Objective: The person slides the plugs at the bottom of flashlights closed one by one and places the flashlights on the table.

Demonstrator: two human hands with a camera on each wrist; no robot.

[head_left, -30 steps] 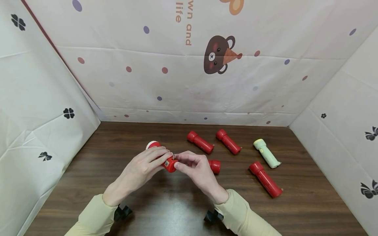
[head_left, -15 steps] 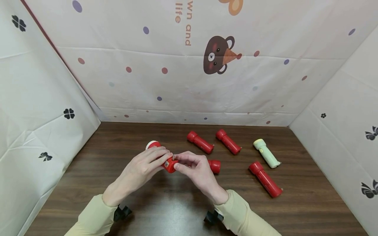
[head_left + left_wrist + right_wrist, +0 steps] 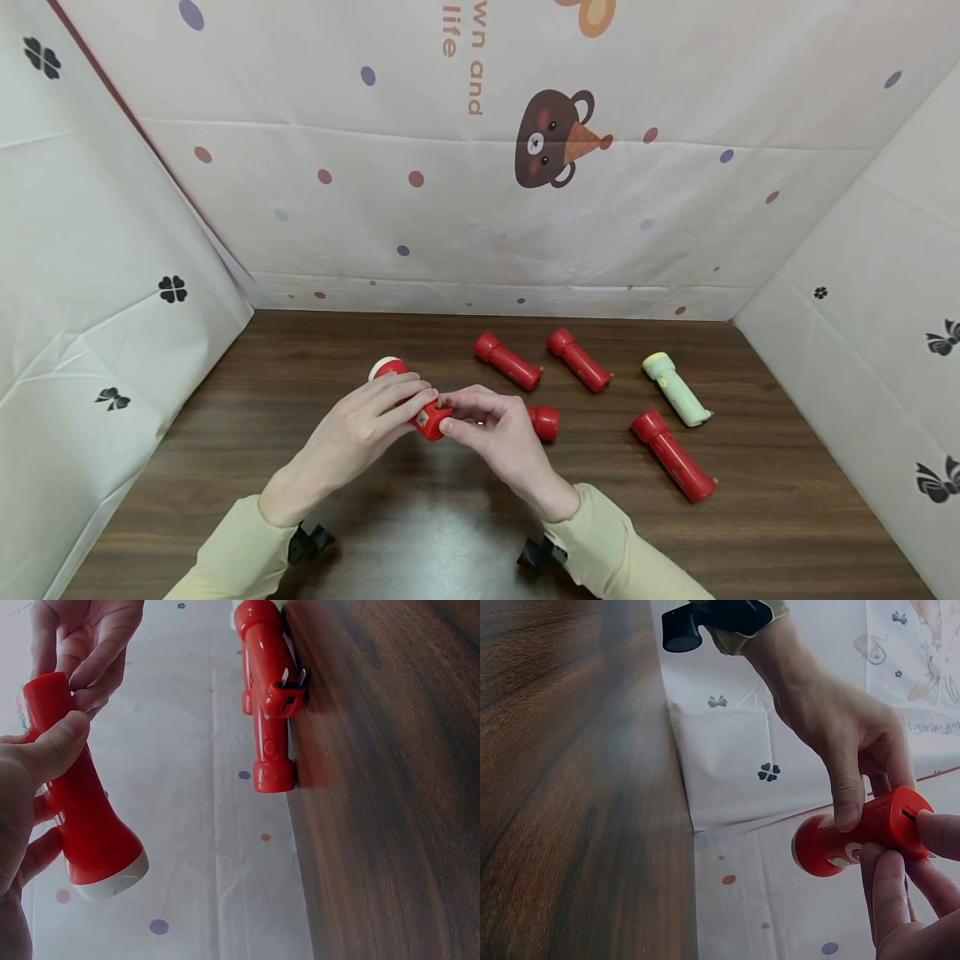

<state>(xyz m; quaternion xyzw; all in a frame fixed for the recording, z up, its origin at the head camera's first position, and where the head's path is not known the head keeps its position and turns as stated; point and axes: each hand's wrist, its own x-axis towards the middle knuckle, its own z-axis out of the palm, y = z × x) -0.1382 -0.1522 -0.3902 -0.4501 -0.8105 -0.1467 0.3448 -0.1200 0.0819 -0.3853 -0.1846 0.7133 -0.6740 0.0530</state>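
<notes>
A red flashlight with a white rim round its lens is held above the table, lens end to the upper left. My left hand grips its body, thumb along one side in the left wrist view. My right hand pinches the tail end of this flashlight. In the right wrist view, the right thumb presses at a dark slot in the tail, and other fingers support it from below. What lies under the right fingertips is partly hidden.
Several red flashlights lie on the dark wooden table, including one partly behind my right hand and another at the right. A pale green flashlight lies nearby. Metal prongs stick out of one red tail. Printed white sheets surround the table.
</notes>
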